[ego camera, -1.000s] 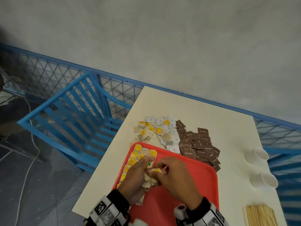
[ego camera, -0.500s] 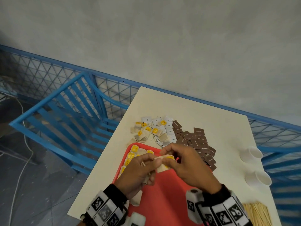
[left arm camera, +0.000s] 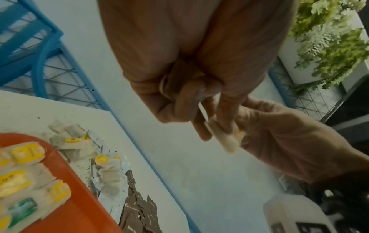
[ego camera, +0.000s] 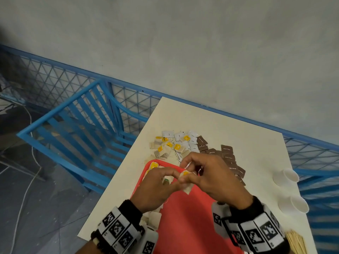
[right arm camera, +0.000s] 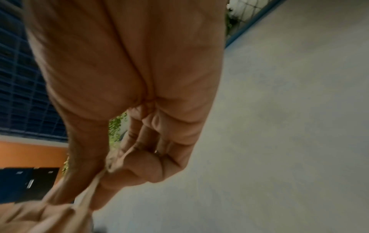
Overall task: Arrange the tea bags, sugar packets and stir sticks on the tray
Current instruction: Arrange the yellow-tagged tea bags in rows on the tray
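Both hands are raised over the far end of the red tray [ego camera: 185,222] and pinch one beige tea bag [ego camera: 186,186] with a yellow tag between them. My left hand [ego camera: 177,178] pinches its left side, and my right hand [ego camera: 189,172] pinches the top. The left wrist view shows my left fingertips [left arm camera: 225,126] clamped on the tea bag [left arm camera: 226,141]. Tagged tea bags [left arm camera: 26,152] lie in a row along the tray's [left arm camera: 79,209] left side. Loose tea bags [ego camera: 170,144] and brown sugar packets [ego camera: 228,155] are piled on the table beyond the tray. Stir sticks [ego camera: 297,242] lie at the near right.
Two white paper cups [ego camera: 286,176] [ego camera: 294,204] stand near the cream table's [ego camera: 211,121] right edge. A blue slatted chair [ego camera: 78,129] and blue mesh railing [ego camera: 55,79] stand left of and behind the table. The right part of the tray is bare.
Both hands have lifted off the tray and moved toward its far end. They have pulled one tea bag out of a crumpled bunch and now hold it stretched between them.
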{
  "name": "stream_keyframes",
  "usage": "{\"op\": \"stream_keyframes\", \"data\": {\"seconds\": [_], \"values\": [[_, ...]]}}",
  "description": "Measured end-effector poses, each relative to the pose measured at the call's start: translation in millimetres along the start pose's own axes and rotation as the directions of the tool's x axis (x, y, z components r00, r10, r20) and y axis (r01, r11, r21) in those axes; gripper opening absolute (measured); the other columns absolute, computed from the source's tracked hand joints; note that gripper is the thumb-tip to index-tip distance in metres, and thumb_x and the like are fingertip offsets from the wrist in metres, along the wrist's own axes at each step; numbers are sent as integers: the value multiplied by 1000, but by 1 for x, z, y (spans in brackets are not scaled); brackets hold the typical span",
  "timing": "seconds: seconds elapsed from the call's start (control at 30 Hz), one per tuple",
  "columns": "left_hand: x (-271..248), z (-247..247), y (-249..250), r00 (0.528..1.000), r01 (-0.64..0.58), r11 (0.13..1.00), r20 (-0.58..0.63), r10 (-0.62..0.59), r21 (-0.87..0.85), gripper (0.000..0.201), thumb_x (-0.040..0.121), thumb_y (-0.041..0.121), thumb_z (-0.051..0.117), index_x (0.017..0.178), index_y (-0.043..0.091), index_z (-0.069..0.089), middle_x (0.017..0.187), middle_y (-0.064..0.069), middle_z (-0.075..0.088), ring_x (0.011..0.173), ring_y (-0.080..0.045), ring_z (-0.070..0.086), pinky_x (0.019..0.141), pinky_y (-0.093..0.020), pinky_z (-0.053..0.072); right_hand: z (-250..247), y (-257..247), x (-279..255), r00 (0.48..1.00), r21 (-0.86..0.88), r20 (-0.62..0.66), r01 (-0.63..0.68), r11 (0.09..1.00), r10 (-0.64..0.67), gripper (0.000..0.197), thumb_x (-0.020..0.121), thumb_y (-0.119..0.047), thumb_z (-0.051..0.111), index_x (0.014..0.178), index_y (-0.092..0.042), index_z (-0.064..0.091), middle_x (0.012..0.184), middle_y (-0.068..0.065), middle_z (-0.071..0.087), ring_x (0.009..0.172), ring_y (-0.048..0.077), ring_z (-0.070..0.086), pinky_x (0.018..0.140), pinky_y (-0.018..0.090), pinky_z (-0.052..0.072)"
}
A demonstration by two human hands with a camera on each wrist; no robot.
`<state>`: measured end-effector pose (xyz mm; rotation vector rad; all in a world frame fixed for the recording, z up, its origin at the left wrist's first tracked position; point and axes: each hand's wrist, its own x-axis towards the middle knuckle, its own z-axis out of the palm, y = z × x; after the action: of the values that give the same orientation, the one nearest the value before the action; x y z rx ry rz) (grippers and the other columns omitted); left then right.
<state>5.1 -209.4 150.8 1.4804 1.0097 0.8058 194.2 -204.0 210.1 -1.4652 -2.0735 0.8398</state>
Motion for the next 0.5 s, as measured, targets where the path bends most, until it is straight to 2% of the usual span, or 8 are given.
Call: {"op": "stream_keyframes", "data": {"seconds": [0.07, 0.13, 0.2, 0.27, 0.37, 0.43, 0.47, 0.5], "values": [[-2, -1, -1, 998, 39, 996, -45, -43, -84, 15, 89, 23, 74, 86, 9, 73, 45, 10, 42, 34, -3, 28, 40, -16, 25, 0, 1, 0, 998, 71, -48, -30, 997, 33, 20, 78, -38, 82, 93, -32, 70, 77, -15, 70, 66, 6, 59, 63, 17, 46], [-6, -3, -1, 996, 54, 984, -61, -65, -170, 20, 89, 22, 73, 88, 3, 72, 45, 11, 42, 35, -5, 25, 40, -17, 23, 3, 4, -1, 998, 73, -46, -46, 996, 50, 14, 82, -41, 78, 90, -31, 73, 74, -11, 69, 63, 3, 57, 62, 19, 44], [-7, -8, -3, 996, 62, 985, -58, -72, -162, 16, 88, 25, 74, 90, 8, 72, 52, 7, 49, 38, -9, 25, 40, -21, 23, 8, 6, -1, 997, 64, -60, -52, 997, 56, 10, 85, -40, 75, 86, -30, 76, 71, -7, 68, 62, 3, 57, 60, 21, 43], [-9, -12, -7, 998, 55, 993, -37, -59, -104, 10, 88, 20, 75, 96, 17, 71, 68, 10, 63, 40, -11, 28, 42, -21, 27, 11, 6, 1, 993, 73, -112, -37, 997, 45, 9, 85, -38, 75, 84, -29, 77, 71, -7, 69, 64, 6, 58, 60, 17, 39], [-12, -19, -5, 998, 45, 998, -47, -47, -41, 37, 81, 20, 81, 114, 25, 66, 107, 14, 70, 44, 0, 47, 48, -13, 37, 16, 1, 2, 990, 41, -143, 16, 999, -10, 10, 84, -39, 76, 81, -30, 78, 72, -8, 67, 68, 12, 59, 59, 13, 38], [-12, -21, -3, 997, 18, 999, -71, -20, -34, 36, 82, 22, 81, 116, 23, 67, 99, 15, 71, 51, 5, 54, 50, -12, 41, 20, -3, 2, 995, 51, -102, 23, 998, -18, 9, 83, -39, 76, 81, -31, 78, 72, -6, 67, 69, 13, 59, 60, 13, 39], [-12, -22, -4, 997, 0, 1000, -79, -2, -20, 25, 85, 26, 78, 109, 21, 71, 89, 14, 71, 52, 1, 55, 52, -18, 43, 23, -4, 2, 996, 82, -89, 17, 996, -10, 8, 83, -38, 77, 81, -30, 78, 72, -5, 67, 68, 13, 59, 60, 13, 39], [-13, -23, -4, 996, -13, 1000, -87, 12, -7, 20, 87, 34, 76, 101, 21, 74, 84, 8, 71, 55, -15, 58, 55, -33, 47, 25, -3, 3, 996, 116, -86, 10, 993, 0, 7, 83, -36, 77, 81, -29, 78, 72, -5, 67, 67, 13, 59, 60, 14, 40]]}}
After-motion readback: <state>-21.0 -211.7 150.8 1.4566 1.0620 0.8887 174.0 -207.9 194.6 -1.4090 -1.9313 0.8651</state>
